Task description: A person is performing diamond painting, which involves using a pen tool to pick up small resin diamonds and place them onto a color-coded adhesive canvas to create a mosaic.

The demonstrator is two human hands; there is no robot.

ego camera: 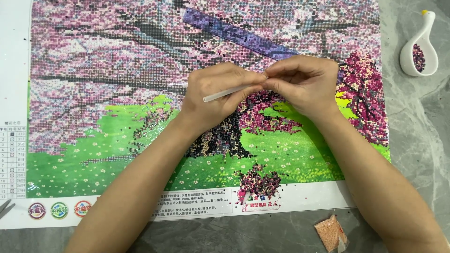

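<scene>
Your left hand (pixel 213 96) pinches the white pen (pixel 229 93) above the canvas (pixel 93 93); its long axis slants, blunt end toward your left wrist. Your right hand (pixel 304 84) closes on the tip end (fingertips meeting), both hands touching over the dark tree trunk.

Grey marble-look table (pixel 422 140): large diamond-painting canvas (pixel 93 117) left-centre, white spoon-shaped ceramic dish (pixel 429 33) far right, small orange bead bag (pixel 330 233) near right.
</scene>
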